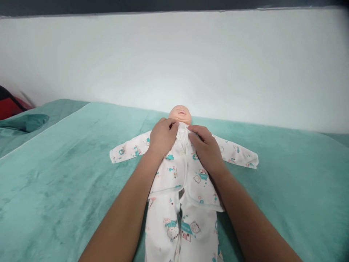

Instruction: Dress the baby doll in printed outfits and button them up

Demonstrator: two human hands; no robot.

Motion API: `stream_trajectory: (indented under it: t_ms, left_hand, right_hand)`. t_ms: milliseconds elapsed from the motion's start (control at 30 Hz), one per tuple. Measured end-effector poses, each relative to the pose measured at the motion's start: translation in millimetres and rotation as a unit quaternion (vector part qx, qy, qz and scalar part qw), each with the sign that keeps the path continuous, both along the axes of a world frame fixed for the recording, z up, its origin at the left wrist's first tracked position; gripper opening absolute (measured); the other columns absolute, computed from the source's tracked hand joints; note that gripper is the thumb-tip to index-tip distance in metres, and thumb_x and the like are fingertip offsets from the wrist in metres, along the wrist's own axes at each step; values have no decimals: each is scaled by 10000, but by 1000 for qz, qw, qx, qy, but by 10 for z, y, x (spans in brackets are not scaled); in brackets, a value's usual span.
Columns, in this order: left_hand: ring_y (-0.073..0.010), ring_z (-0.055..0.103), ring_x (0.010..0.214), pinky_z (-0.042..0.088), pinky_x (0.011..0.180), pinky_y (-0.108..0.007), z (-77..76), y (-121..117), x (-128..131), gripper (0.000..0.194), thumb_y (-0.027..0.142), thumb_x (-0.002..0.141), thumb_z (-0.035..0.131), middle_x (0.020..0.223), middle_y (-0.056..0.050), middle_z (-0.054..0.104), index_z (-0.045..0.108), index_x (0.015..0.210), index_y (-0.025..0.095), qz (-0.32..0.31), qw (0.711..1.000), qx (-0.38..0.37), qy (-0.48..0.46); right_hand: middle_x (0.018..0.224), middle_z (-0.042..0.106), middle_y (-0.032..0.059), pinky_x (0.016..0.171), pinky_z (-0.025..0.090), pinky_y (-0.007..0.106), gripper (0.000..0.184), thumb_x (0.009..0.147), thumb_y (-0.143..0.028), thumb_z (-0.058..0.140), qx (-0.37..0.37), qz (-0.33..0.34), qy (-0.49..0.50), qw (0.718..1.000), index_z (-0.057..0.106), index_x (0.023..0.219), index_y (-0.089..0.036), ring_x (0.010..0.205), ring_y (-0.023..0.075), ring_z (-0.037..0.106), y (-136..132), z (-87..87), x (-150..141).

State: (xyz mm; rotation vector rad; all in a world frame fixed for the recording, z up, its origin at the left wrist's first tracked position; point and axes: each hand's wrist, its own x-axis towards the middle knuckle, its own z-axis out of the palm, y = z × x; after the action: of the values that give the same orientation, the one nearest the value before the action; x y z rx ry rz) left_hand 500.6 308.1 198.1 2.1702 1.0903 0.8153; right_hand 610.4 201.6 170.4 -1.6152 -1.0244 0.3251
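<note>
A baby doll (180, 114) lies on its back, its head toward the wall. It wears a white printed baby jacket (174, 171) with both sleeves spread out to the sides, and matching printed trousers (191, 233) below. My left hand (164, 135) pinches the jacket's collar edge just under the doll's chin. On the other side of the front opening, my right hand (205, 145) has its fingers closed on the opposite collar edge. The two front panels meet near the neck and part lower down.
Green plush bedding (68, 174) spreads under the doll on all sides. A white wall or headboard (174, 62) rises behind the head. At the far left are a red and black item (11, 105) and a bunched green fold (24, 123).
</note>
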Motion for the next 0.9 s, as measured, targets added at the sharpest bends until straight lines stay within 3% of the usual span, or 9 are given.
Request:
stream_trajectory:
  t_ms: [133, 333, 500, 633, 733, 900]
  left_hand:
    - [-181, 596, 774, 444, 690, -299, 0, 27, 21, 155, 277, 889, 521, 897, -36, 685, 656, 855, 208, -12, 1000, -15, -22]
    - [-166, 589, 793, 448, 756, -289, 9, 41, 23, 140, 216, 874, 517, 860, -31, 682, 617, 778, 194, -27, 996, 12, -90]
    - [-134, 564, 706, 438, 695, -257, 97, 31, 36, 112, 234, 849, 553, 770, -5, 649, 617, 773, 182, -50, 980, -72, -178]
    - [-103, 485, 577, 379, 569, -240, 132, 20, 42, 102, 248, 818, 600, 705, 8, 608, 647, 769, 171, -64, 967, -151, -196]
    - [-82, 419, 530, 331, 524, -232, 127, 11, 37, 94, 241, 804, 618, 678, 19, 575, 653, 763, 163, -63, 958, -194, -201]
    - [-93, 476, 604, 346, 547, -227, 117, 2, 26, 85, 229, 791, 631, 750, 1, 622, 660, 761, 155, -69, 950, -215, -216]
  right_hand:
    - [1285, 602, 46, 1115, 349, 453, 291, 860, -337, 546, -24, -17, -11, 1000, 708, 1089, -259, 1258, 252, 486, 32, -27, 13]
    - [1304, 572, 60, 1133, 321, 483, 323, 862, -422, 581, -27, -8, -7, 1000, 711, 1120, -278, 1289, 275, 443, 47, -58, 52]
    - [1315, 543, 59, 1074, 397, 432, 422, 802, -481, 666, -22, -6, 62, 998, 702, 1168, -275, 1200, 250, 529, 68, 102, 50]
    - [1173, 611, 53, 926, 484, 402, 465, 739, -502, 724, 7, -8, 95, 995, 708, 1129, -249, 1008, 225, 592, 187, 222, 14]
    - [1090, 632, 46, 896, 487, 395, 427, 735, -450, 725, 14, 0, 80, 997, 705, 1101, -231, 951, 207, 586, 254, 201, -2]
    - [1117, 625, 33, 929, 463, 384, 388, 769, -378, 686, 6, 23, 33, 999, 694, 1133, -247, 965, 187, 567, 212, 100, 6]
